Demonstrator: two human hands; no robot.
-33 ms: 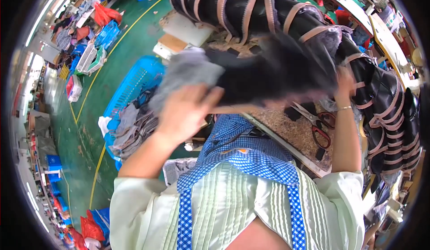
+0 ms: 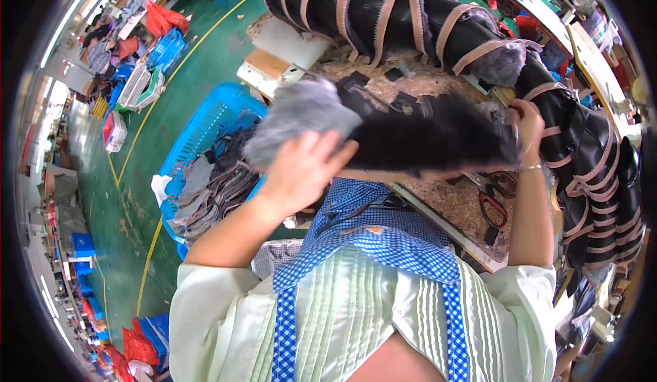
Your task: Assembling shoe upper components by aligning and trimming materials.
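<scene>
A long fur piece [image 2: 424, 136], black with a fluffy grey end [image 2: 298, 125], stretches across in front of me above the worktable. A thin tan edge shows along its near side. My left hand [image 2: 304, 166] lies on the near side of the grey end, fingers stretched out and a little apart; its thumb is hidden. At the other end my right hand [image 2: 527, 129] has its fingers closed on the black fur's corner. Scissors with red-and-black handles [image 2: 491, 207] lie on the table just nearer than the piece, their blades partly covered by it.
Black tubular pieces with tan zipper strips [image 2: 363, 16] are heaped along the table's far and right sides. Small black scraps [image 2: 393, 74] lie on the worn brown tabletop [image 2: 452, 218]. A blue basket [image 2: 198, 129] of grey and dark pieces stands at my left, on the green floor [image 2: 130, 211].
The fur piece was blurred by motion and is now sharper. My left hand has shifted slightly right and the piece's middle sits a little lower, uncovering more of the tabletop behind it.
</scene>
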